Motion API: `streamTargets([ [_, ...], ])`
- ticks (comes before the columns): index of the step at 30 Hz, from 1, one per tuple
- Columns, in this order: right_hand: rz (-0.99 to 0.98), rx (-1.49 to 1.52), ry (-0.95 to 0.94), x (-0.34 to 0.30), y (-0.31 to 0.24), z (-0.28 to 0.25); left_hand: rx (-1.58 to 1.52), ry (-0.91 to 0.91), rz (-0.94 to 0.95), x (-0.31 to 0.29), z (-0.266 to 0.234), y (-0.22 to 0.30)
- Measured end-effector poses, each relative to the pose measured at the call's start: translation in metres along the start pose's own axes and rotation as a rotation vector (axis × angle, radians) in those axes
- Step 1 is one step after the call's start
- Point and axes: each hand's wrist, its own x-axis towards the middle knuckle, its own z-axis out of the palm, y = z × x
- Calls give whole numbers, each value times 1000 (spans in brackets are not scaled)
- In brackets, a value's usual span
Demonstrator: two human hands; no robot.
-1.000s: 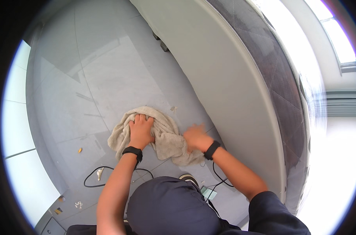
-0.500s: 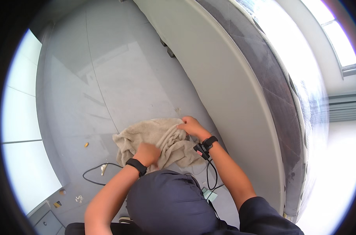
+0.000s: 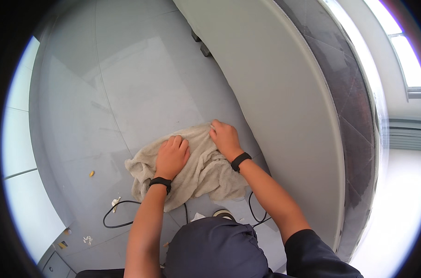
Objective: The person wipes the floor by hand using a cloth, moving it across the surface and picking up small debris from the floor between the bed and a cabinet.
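Observation:
A rumpled beige towel (image 3: 199, 160) lies bunched on the grey floor in front of me. My left hand (image 3: 172, 155) presses on its upper middle, with the fingers curled into the cloth. At the far right corner, my right hand (image 3: 224, 139) pinches the towel's edge between thumb and fingers. The cloth's near part falls in loose folds and covers part of the floor and a cable. Each wrist wears a black band.
To the right stands a bed with a grey side panel (image 3: 275, 92) and a dark mattress edge. A black cable (image 3: 109, 221) loops on the floor. Left lie a small yellow piece (image 3: 91, 173) and white scraps (image 3: 87, 240). White cabinets (image 3: 30, 199) line the left. My shoe (image 3: 224, 213) shows below the towel.
My left hand has moved forward onto the towel's upper part. My right hand and the corner it holds have shifted forward, and the cloth is spread wider. My right wrist has turned.

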Motion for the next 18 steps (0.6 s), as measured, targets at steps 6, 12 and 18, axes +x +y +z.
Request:
streamTargets([
  [6,102,188,-112,11,10,-20,-17,-6,-4,3,-2,-1],
  [12,25,124,-69,4,11,-5,-48,-21,-16,6,-1,0],
  [18,26,157,-119,2,1,0,-35,0,-3,4,1,-2],
])
